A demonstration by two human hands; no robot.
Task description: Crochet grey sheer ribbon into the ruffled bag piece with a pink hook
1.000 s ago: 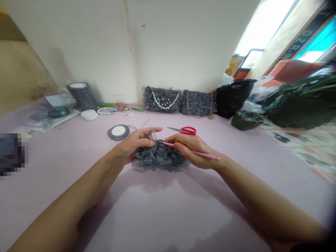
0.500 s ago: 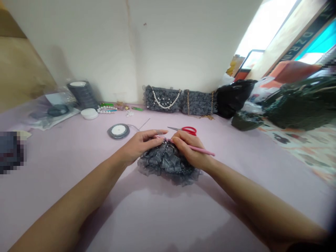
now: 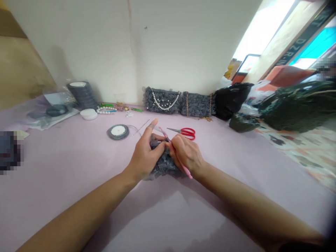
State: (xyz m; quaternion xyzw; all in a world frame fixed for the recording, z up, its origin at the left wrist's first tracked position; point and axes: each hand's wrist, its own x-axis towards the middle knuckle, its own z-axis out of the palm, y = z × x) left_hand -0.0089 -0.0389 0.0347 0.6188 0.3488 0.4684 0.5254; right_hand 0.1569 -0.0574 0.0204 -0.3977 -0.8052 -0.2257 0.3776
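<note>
The gray ruffled piece point(image 3: 166, 166) was located directly below and between the two grips, over the pink tabletop point(image 3: 162, 224). The left hand point(image 3: 144, 152) pinched its upper edge with the thumb, the index finger raised clear. The right hand point(image 3: 187, 152) was closed around the pink hook point(image 3: 185, 169); the handle end protruded on the near side of that grip, and the tip pointed up beyond it. Just beyond the right grip lay the red-handled scissors point(image 3: 187, 133). The ribbon spool point(image 3: 118, 131) lay flat, left of the left grip. Well beyond both grips stood the pearl-strung bag point(image 3: 160, 99) and the chain-strapped bag point(image 3: 197, 104), side by side
</note>
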